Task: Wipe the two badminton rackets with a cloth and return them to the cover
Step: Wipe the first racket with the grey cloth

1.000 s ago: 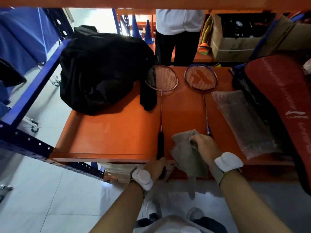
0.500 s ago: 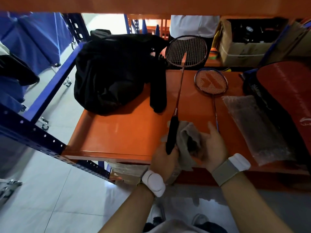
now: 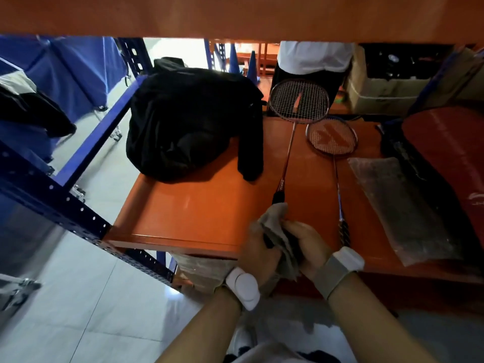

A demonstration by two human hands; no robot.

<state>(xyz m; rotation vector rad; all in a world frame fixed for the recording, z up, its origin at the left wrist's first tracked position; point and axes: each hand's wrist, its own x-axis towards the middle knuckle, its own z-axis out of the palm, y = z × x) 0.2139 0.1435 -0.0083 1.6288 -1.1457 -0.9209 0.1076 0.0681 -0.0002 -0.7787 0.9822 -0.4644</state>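
Step in hand, by judgement: 1st racket (image 3: pixel 287 163) is being wiped at the grip. Its handle is gripped by the left hand (image 3: pixel 258 254), fingers curled round it; head is raised off the orange shelf (image 3: pixel 188 213). The grey cloth (image 3: pixel 279 237) is wrapped on the handle and clamped by the right hand (image 3: pixel 307 246). Next, cloth likely to be slid up the shaft w/ steady hold. 2nd racket (image 3: pixel 334 150) is left flat alongside, untouched. L to R around: black bag (image 3: pixel 183 121), plastic sleeve (image 3: pixel 400 208), red cover (image 3: pixel 450 158) at far right; sleeve lies btwn rackets & cover
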